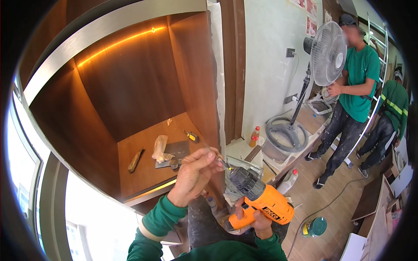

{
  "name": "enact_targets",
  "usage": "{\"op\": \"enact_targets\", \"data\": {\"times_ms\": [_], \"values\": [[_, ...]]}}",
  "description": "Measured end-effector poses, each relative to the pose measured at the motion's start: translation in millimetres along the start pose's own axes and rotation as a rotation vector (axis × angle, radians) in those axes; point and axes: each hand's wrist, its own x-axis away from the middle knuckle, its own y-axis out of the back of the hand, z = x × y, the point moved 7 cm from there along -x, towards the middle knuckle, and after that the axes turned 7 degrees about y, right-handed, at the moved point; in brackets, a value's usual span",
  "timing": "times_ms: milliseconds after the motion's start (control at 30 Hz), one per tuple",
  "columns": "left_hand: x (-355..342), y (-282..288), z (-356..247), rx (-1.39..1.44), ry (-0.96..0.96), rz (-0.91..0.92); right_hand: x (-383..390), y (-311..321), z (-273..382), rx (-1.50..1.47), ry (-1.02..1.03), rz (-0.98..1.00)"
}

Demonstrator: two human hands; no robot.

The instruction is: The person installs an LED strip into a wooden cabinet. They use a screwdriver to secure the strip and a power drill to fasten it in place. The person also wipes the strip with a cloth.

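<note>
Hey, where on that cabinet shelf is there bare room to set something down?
Bare wood on the shelf: back left, between the back panel and the tan tool; and the front left, between that tool and the lit front edge. Crowded toward the right: plastic bag, gray sheet and yellow tool, with the left hand in front.

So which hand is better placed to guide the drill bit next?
Probably your left hand: its fingers are at the thin bit, while your right hand holds the orange drill.
</note>
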Motion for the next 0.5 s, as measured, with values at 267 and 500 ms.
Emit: {"op": "enact_targets", "data": {"times_ms": [267,500], "values": [[-3.5,15.5,-5.0,-0.008,0.085,-0.012,-19.6,-24.9,17.7,0.773,0.061,-0.023],[-43.4,8.1,-81.3,0.141,-0.125,-0.14,-104.3,-55.2,-12.6,0.982,0.308,0.16]]}}
